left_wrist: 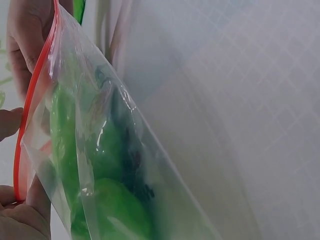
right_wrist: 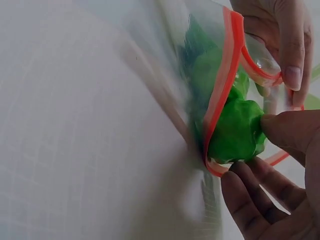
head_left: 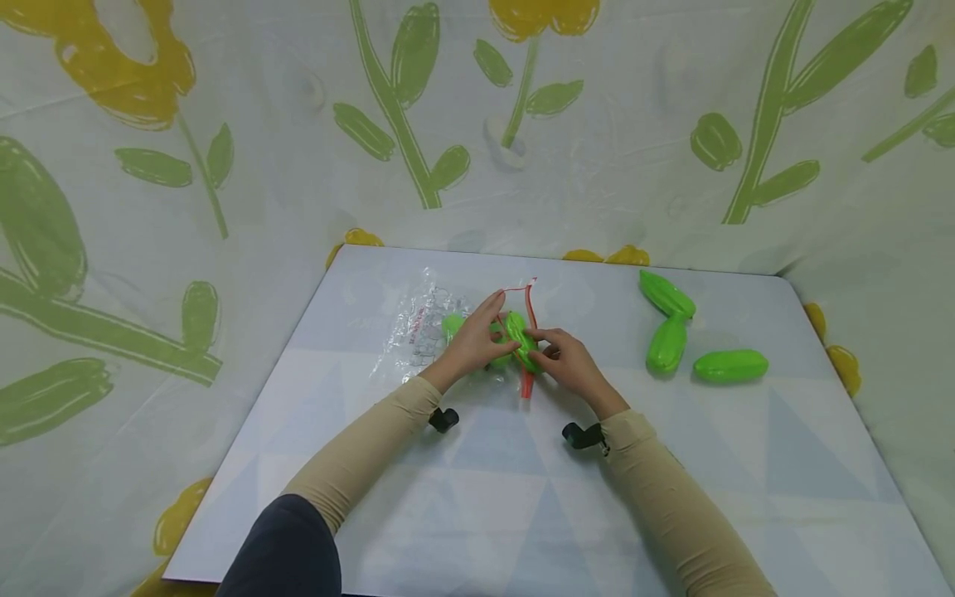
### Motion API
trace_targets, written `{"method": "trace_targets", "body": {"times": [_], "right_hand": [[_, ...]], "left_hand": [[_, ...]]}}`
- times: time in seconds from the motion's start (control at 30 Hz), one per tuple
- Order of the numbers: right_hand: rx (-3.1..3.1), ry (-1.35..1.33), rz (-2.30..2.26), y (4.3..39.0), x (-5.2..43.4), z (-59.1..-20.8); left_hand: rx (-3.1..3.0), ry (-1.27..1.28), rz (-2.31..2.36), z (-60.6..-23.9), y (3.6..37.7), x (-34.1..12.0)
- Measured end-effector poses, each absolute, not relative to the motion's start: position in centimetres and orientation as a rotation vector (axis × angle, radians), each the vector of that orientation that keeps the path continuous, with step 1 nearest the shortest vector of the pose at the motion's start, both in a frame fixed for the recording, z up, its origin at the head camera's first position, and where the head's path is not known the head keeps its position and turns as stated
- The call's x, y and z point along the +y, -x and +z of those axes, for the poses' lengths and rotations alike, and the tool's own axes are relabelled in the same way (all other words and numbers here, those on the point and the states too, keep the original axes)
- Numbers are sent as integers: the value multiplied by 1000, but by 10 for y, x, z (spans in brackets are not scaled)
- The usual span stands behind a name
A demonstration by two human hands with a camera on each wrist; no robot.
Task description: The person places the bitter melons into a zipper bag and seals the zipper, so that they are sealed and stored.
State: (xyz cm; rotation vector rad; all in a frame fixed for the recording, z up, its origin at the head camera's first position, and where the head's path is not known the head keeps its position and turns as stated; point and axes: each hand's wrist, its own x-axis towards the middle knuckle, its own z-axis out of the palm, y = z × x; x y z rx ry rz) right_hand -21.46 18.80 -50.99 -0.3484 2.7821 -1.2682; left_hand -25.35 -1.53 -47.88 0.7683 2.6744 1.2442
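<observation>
On the pale tabletop [head_left: 522,497] with a triangle pattern lies a clear plastic zip bag with a red-orange seal strip [head_left: 429,327], and all places here are given from this bag. The left hand [head_left: 472,342] is at the bag's mouth, and its fingers pinch the upper lip of the red strip to keep the mouth open; in the left wrist view, green pieces are seen already inside through the clear film. The right hand [head_left: 570,365] is just at the open end of the bag, with thumb and fingers curled around a bright green pod-shaped plastic toy [right_wrist: 235,132], which is about halfway through the mouth: one end is past the strip, the other end is in the fingertips. Three more green plastic pods [head_left: 682,332] lie well apart from the bag, on its mouth side, near the far right of the tabletop. To do this insertion well, I think the left hand should hold the lip high and tight so the strip does not fold in, and the right hand should push the pod along its long axis, low, toward the bag's closed end, and release only when the whole pod is past the strip.
</observation>
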Motion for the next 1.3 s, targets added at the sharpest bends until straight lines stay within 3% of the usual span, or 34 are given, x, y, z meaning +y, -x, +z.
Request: {"method": "trace_targets", "body": {"times": [1.3], "right_hand": [[2687,319,-1379,215,183,-513]], "left_hand": [[2635,-747,1301,-479,252,-15]]}}
